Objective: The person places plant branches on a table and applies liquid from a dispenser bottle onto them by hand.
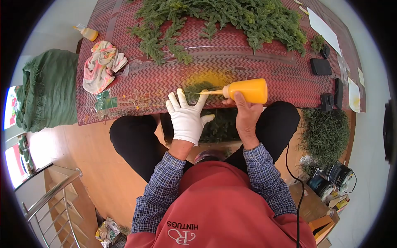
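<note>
My left hand [186, 120], in a white glove with yellow-stained fingertips, lies with its fingers spread at the near edge of the table. Its fingertips are beside a small green artificial sprig [202, 87], and the index finger reaches over part of it. In my bare right hand [247, 115] is a yellow squeeze bottle [250, 91], gripped from below and tilted almost level. The long thin nozzle [213, 92] points left, its tip over the sprig by my left index finger. Yellow powder or staining [211, 77] covers the tabletop just behind the sprig.
A large pile of green branches [231, 18] covers the table's far side. On the left are a crumpled stained cloth [103, 66] and a second bottle [87, 33]. Small black boxes [321, 66] stand at the right. More greenery [219, 129] sits below the table edge between my knees.
</note>
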Motion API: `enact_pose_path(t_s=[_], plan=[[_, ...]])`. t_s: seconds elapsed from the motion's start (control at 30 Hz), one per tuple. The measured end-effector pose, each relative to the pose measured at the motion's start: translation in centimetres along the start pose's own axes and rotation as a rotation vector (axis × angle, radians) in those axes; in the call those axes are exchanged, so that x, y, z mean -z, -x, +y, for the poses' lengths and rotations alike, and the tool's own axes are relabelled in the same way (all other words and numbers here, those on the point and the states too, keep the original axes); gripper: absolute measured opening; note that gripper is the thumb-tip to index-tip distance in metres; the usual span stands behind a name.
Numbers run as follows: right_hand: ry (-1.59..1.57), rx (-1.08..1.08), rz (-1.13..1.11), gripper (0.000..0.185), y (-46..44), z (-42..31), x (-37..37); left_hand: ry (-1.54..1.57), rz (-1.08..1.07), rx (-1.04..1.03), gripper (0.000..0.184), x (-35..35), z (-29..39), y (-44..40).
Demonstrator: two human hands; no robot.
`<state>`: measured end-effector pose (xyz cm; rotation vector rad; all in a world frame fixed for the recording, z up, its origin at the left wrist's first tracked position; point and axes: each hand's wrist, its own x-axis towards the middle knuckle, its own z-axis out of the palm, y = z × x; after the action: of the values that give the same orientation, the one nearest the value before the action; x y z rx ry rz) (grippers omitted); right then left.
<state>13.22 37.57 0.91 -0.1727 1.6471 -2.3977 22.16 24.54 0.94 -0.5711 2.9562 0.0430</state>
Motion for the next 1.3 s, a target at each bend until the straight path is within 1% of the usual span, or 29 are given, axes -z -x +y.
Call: enact_pose_path(t_s=[0.17, 0.37, 0.47, 0.57, 0.67, 0.73, 0.87, 0.97, 1.1, 1.13, 1.23, 1.3], plan=[[-0.005, 0.019, 0.008, 0.018, -0.3, 0.4, -0.8, 0.017, 0.013, -0.004, 0.077, 0.1, 0.0, 0.1], [0.049, 0.025, 0.035, 0.017, -0.3, -0.2, 0.1, -0.002, -0.006, -0.02, 0.078, 0.2, 0.0, 0.1], [0.056, 0.076, 0.067, 0.018, -0.5, -0.1, 0.6, -0.014, -0.032, -0.027, 0.077, 0.3, 0.0, 0.0], [0.017, 0.031, 0.118, 0.019, -0.9, -0.4, 1.4, -0.021, -0.046, -0.029, 0.077, 0.4, 0.0, 0.0], [0.089, 0.05, 0.153, 0.021, -1.0, -0.9, 1.9, -0.024, -0.047, -0.036, 0.077, 0.3, 0.0, -0.1], [0.077, 0.056, 0.161, 0.021, -0.9, -1.2, 2.2, -0.024, -0.049, -0.041, 0.077, 0.3, 0.0, 0.0], [0.042, 0.05, 0.158, 0.021, -0.3, -2.0, 2.3, -0.025, -0.04, -0.044, 0.077, 0.2, 0.0, 0.0], [-0.018, 0.027, 0.118, 0.021, 0.2, -1.8, 0.2, -0.016, -0.037, -0.043, 0.076, 0.2, 0.1, 0.1], [-0.007, 0.011, 0.042, 0.019, 0.0, 0.3, -1.0, -0.002, -0.037, -0.034, 0.075, 0.3, 0.0, 0.0], [0.024, 0.013, 0.045, 0.019, -0.1, 0.5, -1.0, -0.008, -0.062, -0.03, 0.075, 0.5, 0.1, 0.0], [-0.036, 0.065, 0.113, 0.015, -0.1, -0.4, -0.9, 0.005, -0.057, -0.028, 0.076, 0.6, 0.1, 0.0], [-0.009, 0.059, 0.138, 0.015, -0.2, -0.7, 0.1, 0.009, -0.057, -0.031, 0.076, 0.6, 0.1, 0.0]])
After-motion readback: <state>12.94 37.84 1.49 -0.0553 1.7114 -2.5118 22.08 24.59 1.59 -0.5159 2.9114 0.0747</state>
